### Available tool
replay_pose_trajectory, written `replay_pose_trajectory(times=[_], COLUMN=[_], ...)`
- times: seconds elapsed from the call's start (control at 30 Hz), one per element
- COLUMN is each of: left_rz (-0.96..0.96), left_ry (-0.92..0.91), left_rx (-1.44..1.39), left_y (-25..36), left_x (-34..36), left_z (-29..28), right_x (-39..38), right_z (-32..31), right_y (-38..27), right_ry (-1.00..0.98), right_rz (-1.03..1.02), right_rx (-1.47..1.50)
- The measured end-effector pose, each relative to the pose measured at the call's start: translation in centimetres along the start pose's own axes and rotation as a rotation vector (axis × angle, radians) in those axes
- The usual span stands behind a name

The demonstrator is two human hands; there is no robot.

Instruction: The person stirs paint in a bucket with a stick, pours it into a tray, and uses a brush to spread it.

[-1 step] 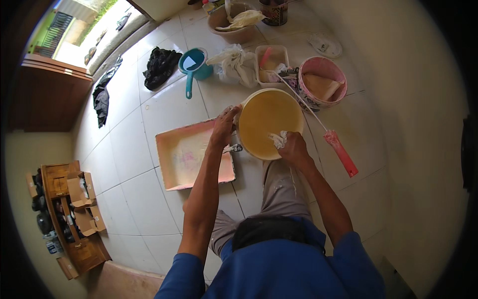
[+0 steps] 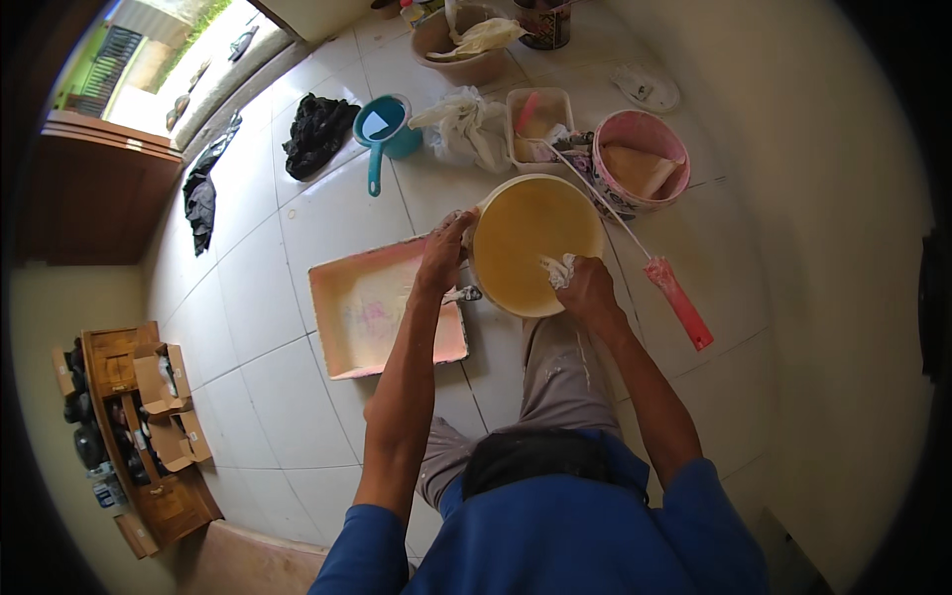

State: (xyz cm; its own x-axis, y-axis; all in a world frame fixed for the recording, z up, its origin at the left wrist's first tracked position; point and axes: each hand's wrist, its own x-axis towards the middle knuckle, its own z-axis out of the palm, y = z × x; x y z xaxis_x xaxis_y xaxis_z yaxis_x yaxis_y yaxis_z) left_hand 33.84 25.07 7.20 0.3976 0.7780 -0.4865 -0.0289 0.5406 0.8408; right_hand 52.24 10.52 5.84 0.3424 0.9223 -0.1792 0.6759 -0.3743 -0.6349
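Observation:
A round bucket (image 2: 521, 233) with a yellowish inside is tipped toward me in front of my knees. My left hand (image 2: 446, 248) is closed on its left rim. My right hand (image 2: 587, 290) reaches over the near right rim, fingers wrapped around a crumpled white rag (image 2: 560, 270) against the inside wall. Left of the bucket, a paint tray (image 2: 327, 332) with pinkish walls and pale smears lies on the floor, partly behind my left forearm. A small paint-smeared grey and white thing (image 2: 463, 295) sits by the tray's right edge; its kind is unclear.
Beyond the bucket stand a pink-rimmed pail (image 2: 643, 119), a rectangular tub (image 2: 540, 104), and a teal dipper (image 2: 387, 119). A roller frame with a red handle (image 2: 679, 302) leans out to the right. A white plastic bag (image 2: 464, 129) and black cloth (image 2: 317, 139) lie farther back.
My right hand with the rag has shifted very slightly right and up along the bucket's inside wall. Otherwise things stay put.

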Motion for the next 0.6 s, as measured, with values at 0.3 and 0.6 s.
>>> replay_pose_trajectory(times=[0.3,0.6], left_rz=[0.012,-0.003], left_ry=[-0.016,-0.058], left_rx=[0.087,0.177], left_y=[0.1,-0.5], left_x=[0.4,0.0], left_z=[1.8,3.0], right_x=[-1.0,-0.1], right_z=[-0.5,-2.1], right_y=[1.4,3.1], right_ry=[-0.142,-0.081], right_rz=[0.082,0.205], right_rx=[-0.066,-0.078])
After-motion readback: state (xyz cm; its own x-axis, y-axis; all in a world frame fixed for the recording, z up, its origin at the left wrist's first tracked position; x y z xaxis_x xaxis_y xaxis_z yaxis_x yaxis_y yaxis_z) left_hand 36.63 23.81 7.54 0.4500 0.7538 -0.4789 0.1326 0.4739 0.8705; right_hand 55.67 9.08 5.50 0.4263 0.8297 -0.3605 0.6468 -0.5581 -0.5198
